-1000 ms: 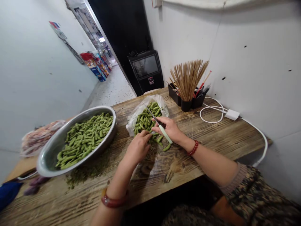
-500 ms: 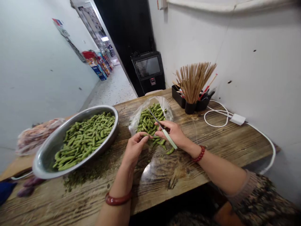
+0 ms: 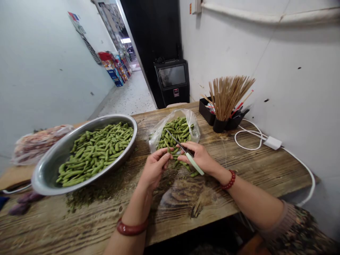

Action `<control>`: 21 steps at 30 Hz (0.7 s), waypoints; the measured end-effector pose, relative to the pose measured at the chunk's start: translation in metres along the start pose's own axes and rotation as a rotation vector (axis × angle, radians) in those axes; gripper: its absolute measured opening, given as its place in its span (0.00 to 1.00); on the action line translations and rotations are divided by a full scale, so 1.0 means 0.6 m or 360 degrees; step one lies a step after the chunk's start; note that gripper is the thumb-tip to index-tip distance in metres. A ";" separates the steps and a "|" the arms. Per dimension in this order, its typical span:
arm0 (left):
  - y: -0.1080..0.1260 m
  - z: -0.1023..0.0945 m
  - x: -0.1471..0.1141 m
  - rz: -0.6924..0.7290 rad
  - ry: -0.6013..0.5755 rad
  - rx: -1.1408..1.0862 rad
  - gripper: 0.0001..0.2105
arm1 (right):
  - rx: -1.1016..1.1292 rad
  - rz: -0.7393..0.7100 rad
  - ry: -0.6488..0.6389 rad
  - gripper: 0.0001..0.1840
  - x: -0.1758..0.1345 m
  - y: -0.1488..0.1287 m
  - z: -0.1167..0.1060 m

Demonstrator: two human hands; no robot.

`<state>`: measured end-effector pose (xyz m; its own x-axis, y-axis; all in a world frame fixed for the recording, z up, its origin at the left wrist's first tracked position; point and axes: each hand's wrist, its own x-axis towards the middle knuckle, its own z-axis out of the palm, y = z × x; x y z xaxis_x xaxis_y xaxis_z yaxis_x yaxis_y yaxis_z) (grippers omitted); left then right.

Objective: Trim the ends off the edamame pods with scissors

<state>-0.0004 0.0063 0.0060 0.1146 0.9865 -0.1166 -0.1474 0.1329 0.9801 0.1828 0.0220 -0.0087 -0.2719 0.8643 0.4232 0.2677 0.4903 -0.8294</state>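
Note:
My left hand [image 3: 155, 166] is closed in a pinch on a green edamame pod [image 3: 169, 150], its tip poking out past the fingers. Across from it, my right hand [image 3: 199, 157] grips scissors with a pale green handle [image 3: 195, 163]; their dark blades point up and left over the pods. Behind both hands lies a clear plastic bag [image 3: 196, 129], open, with a heap of edamame pods [image 3: 179, 129] inside and spilling toward me. Several loose pods lie under my right hand. To the left, a large metal basin [image 3: 39, 177] holds many more pods [image 3: 98, 152].
Green trimmings [image 3: 82, 200] litter the wooden table [image 3: 106, 226] below the basin. Skewers in a black holder [image 3: 219, 125] stand at the back right, beside a white cable and adapter [image 3: 272, 142]. A bag of pinkish food [image 3: 39, 141] sits far left, near purple items [image 3: 22, 205].
The view has shifted slightly. My left hand now shows a pod upright between its fingertips, close to the scissors. My right hand keeps its hold on the scissors.

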 end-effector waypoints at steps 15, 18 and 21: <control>0.003 -0.003 -0.002 0.0146 0.0127 -0.0148 0.10 | -0.0257 -0.0222 -0.0308 0.26 -0.009 0.002 -0.001; 0.000 -0.003 0.000 0.0161 0.0128 -0.0180 0.11 | -0.0297 -0.0235 -0.0322 0.26 -0.011 -0.003 0.000; -0.005 -0.003 0.001 0.0161 0.0131 -0.0158 0.11 | -0.0289 -0.0245 -0.0325 0.26 -0.012 -0.005 0.001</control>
<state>-0.0019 0.0070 0.0028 0.0140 0.9993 -0.0349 -0.2512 0.0373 0.9672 0.1833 0.0140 -0.0095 -0.4971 0.7468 0.4419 0.3643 0.6418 -0.6748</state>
